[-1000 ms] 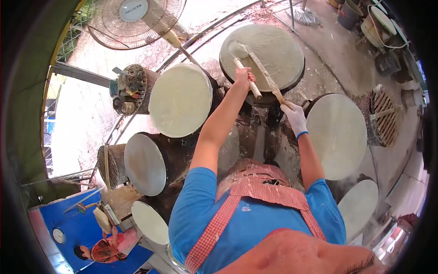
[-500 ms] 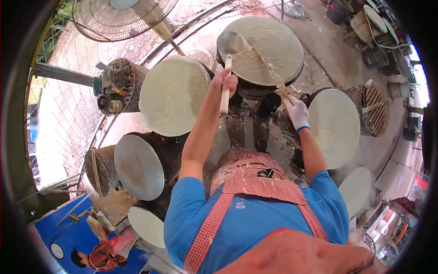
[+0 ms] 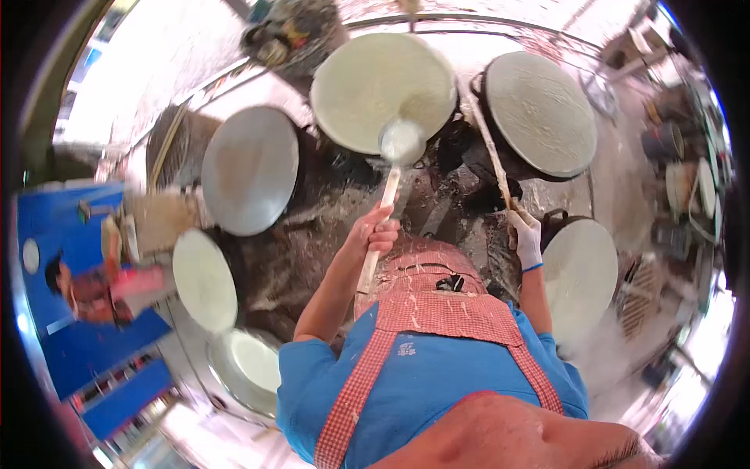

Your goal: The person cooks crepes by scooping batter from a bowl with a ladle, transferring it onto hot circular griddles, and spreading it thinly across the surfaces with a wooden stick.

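Observation:
My left hand [image 3: 373, 233] is wrapped round the pale wooden handle of a ladle [image 3: 402, 141]. The ladle's bowl overlaps the near edge of a round griddle [image 3: 363, 82] spread with pale batter; a darker damp patch shows just beyond the bowl. My right hand [image 3: 525, 233], in a white glove, grips a long thin wooden stick [image 3: 490, 144] coated in batter. It points up and away, beside the left edge of a second batter-covered griddle [image 3: 543, 113]. Below that, a third coated griddle [image 3: 580, 273] lies close to the gloved hand.
At left stands a bare-looking grey griddle [image 3: 250, 172], with a pale coated one [image 3: 205, 280] below it. A steel basin [image 3: 226, 367] with whitish contents sits lower left. Another person [image 3: 90, 285] is at the far left by blue panels [image 3: 47, 211]. Buckets [image 3: 662, 142] stand at right.
My view and body have turned left. The ladle has gone from the right-hand batter-covered griddle to the near edge of the one left of it. The stick has come off the griddle surface.

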`<state>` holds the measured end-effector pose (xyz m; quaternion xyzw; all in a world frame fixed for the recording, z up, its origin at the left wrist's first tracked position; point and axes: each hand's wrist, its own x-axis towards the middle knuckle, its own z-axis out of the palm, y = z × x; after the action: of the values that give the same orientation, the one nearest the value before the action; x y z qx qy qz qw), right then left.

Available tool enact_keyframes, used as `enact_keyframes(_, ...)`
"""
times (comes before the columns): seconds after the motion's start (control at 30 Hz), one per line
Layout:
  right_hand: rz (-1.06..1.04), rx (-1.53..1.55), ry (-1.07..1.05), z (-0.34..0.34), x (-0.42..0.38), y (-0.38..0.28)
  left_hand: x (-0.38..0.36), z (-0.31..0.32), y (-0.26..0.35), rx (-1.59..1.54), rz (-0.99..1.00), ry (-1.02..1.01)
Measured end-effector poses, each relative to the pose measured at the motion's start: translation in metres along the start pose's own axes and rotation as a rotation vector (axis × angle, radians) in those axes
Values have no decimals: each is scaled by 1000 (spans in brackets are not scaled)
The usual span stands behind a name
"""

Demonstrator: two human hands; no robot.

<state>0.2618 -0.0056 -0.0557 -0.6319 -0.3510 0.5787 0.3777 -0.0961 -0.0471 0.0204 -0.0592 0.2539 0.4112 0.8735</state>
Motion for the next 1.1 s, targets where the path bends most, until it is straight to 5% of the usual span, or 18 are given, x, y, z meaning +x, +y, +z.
enact_keyframes(0.1, -125, -189, 123, 13, -3, -21, -44, -41, -56, -176, 92, 275)
enact_keyframes(0.17, -878, -775, 310, 1, 25, -1, -67, -69, -85, -431, 94, 265)
enact_keyframes(0.23, -544, -1041, 290, -2, 9, -17, -85, -79, -106, -529, 119, 244)
enact_keyframes(0.27, -540, -1044, 290, -8, 7, -10, -93, -81, -116, -635, 143, 222)
enact_keyframes(0.43, -985, -1282, 201, -36, -13, 5, -112, -88, -135, -719, 212, 187)
enact_keyframes(0.57, -1025, -1228, 40, -24, -26, 6, -122, -97, -128, -709, 192, 197)
enact_keyframes(0.83, -1001, -1264, -199, 107, 27, -9, -146, -90, -124, -683, 256, 191)
enact_keyframes(0.9, -1263, -1309, -202, 142, 50, -13, -151, -96, -136, -701, 294, 97)
enact_keyframes(1.1, -1362, -1477, -367, 224, 109, -53, -165, -90, -186, -918, 440, 96)
